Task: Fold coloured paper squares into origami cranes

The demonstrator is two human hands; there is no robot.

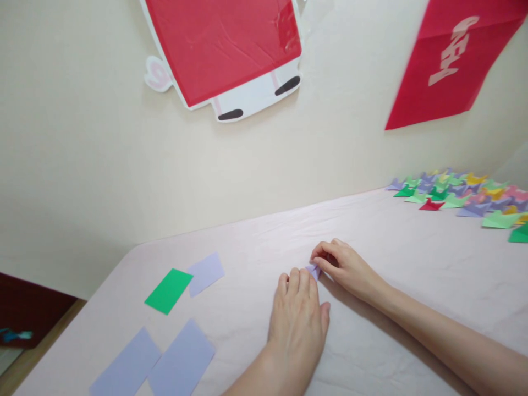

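A small lilac folded paper piece (314, 270) lies on the pale pink table (412, 264) between my two hands. My left hand (297, 319) rests palm down on the table with its fingers together, fingertips pressing on the near part of the paper. My right hand (343, 265) has its fingers curled and pinched on the paper's far edge. Most of the paper is hidden under the fingers.
Flat paper rectangles lie at the left: a green one (169, 290), a lilac one (205, 273) beside it, and two lilac ones (181, 360) near the front edge. Several folded paper shapes in many colours (462, 197) are spread at the far right. Red posters (225, 47) hang on the wall.
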